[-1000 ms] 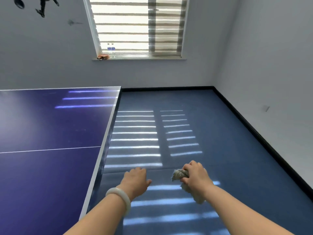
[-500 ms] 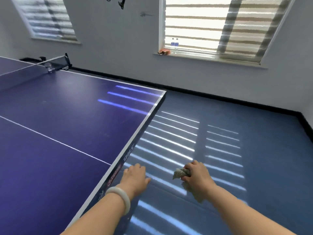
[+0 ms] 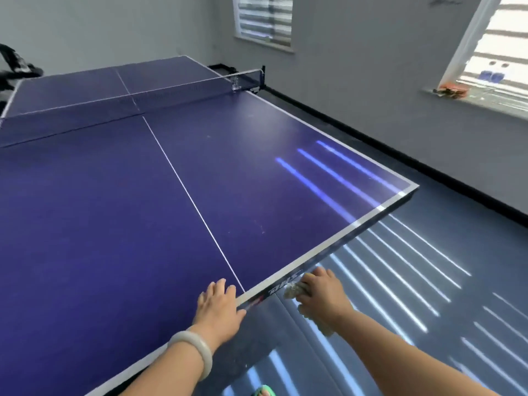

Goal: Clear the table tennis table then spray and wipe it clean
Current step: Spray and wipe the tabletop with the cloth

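The table's near edge [image 3: 285,285] bears white lettering, seemingly "DHS", seen upside down.

Both hands reach forward: the left hand [image 3: 218,308] lies flat, the right hand [image 3: 323,295] clenched.

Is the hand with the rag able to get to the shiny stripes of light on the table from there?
Probably not without a step. The right hand grips the rag just off the table's near edge. The light stripes lie far up by the right-hand corner. Nothing blocks the way; it just looks like a long stretch.
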Available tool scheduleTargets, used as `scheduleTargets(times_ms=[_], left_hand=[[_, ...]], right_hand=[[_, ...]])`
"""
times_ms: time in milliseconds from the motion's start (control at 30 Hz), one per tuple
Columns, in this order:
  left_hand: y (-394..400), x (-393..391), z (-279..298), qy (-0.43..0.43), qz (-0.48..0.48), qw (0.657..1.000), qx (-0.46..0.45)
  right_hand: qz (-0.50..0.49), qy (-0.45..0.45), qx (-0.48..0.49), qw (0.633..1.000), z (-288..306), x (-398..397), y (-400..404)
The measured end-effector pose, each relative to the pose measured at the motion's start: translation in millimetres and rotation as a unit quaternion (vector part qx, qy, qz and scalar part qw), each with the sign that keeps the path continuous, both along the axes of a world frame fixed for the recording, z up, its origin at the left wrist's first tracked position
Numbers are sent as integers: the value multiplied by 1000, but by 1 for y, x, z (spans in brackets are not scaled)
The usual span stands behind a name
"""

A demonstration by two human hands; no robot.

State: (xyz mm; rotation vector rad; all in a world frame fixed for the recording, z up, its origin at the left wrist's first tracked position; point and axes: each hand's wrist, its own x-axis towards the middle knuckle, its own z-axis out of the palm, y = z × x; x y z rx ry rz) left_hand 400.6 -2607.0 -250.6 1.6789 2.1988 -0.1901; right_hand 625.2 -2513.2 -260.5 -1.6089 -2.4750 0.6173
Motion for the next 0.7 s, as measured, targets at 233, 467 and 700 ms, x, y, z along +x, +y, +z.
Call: scheduleTargets(times_ms=[233, 467, 700], left_hand=[[41, -55, -37, 1, 143, 990, -2], [54, -93, -55, 44, 266, 963, 9], [57, -107, -90, 52, 365, 930, 14]], right_hand=[[95, -7, 15, 995, -26, -78, 62], [202, 37, -4, 979, -55, -130, 83], [324, -60, 49, 943, -89, -143, 89]])
